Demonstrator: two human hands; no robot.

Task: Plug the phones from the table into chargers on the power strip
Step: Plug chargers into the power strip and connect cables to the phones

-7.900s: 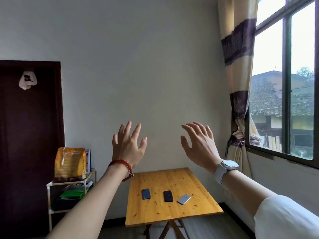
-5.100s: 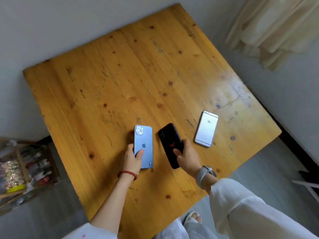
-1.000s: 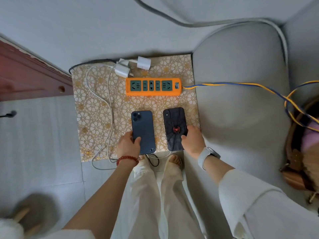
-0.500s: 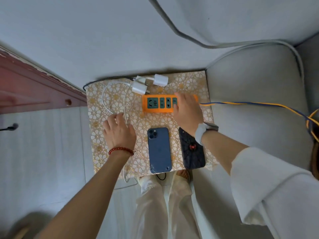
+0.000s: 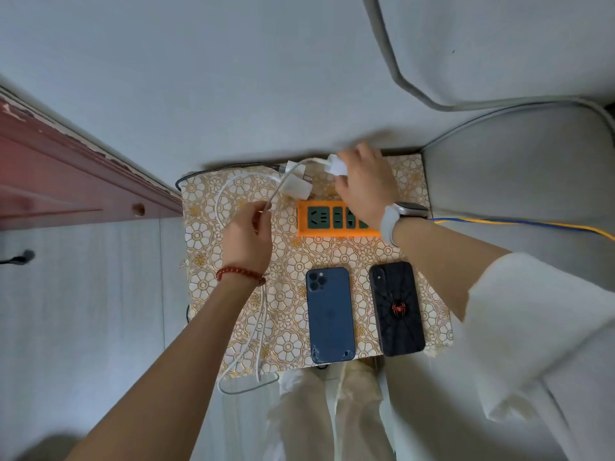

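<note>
A blue phone (image 5: 329,314) and a black phone with a red spider (image 5: 396,307) lie face down, side by side, on a floral-patterned stand (image 5: 289,261). Beyond them sits an orange power strip (image 5: 329,218), its right end hidden by my right wrist. My right hand (image 5: 364,184) grips a white charger plug (image 5: 336,167) just behind the strip. A second white charger plug (image 5: 297,188) lies to its left. My left hand (image 5: 248,237) pinches a white cable (image 5: 276,194) near that plug.
A grey sofa seat (image 5: 519,181) adjoins the stand on the right, with a blue-and-yellow cord (image 5: 519,224) across it. White cable loops (image 5: 246,367) hang off the stand's left front. A reddish wooden cabinet (image 5: 66,181) stands at left. My legs are below the stand.
My right hand moved off the power strip to the rear charger plug and took hold of it. My left hand moved up from the cloth and pinched the white cable.
</note>
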